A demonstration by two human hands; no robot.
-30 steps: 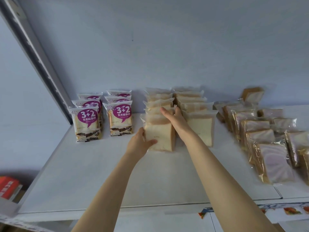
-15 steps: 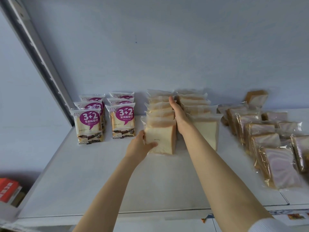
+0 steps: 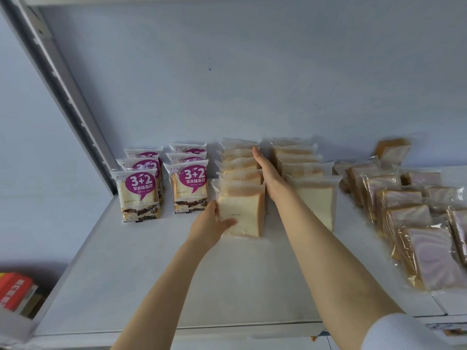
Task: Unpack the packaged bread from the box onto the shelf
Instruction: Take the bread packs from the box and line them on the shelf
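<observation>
Left hand (image 3: 209, 223) grips the lower-left corner of the front frosted-plastic pack of white sliced bread (image 3: 243, 213); right hand (image 3: 267, 170) lies flat, fingers straight, against that row's right side.
Likely squaring the row upright on the white metal shelf (image 3: 126, 274). Purple-labelled "3+2" bread packs (image 3: 141, 193) stand just left; the second white-bread row (image 3: 313, 198) crowds the right hand's gap; clear-wrapped purple-swirl slices (image 3: 429, 261) lie farther right. The box is out of view.

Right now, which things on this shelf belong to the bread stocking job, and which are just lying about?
Job in hand:
front white bread pack, gripped by the left hand; right hand, flat against that row's side; neighbouring white bread row; shelf.

Lying about, untouched:
3+2 purple-label packs; purple swirl bread packs; red box at lower left, off the shelf.
</observation>
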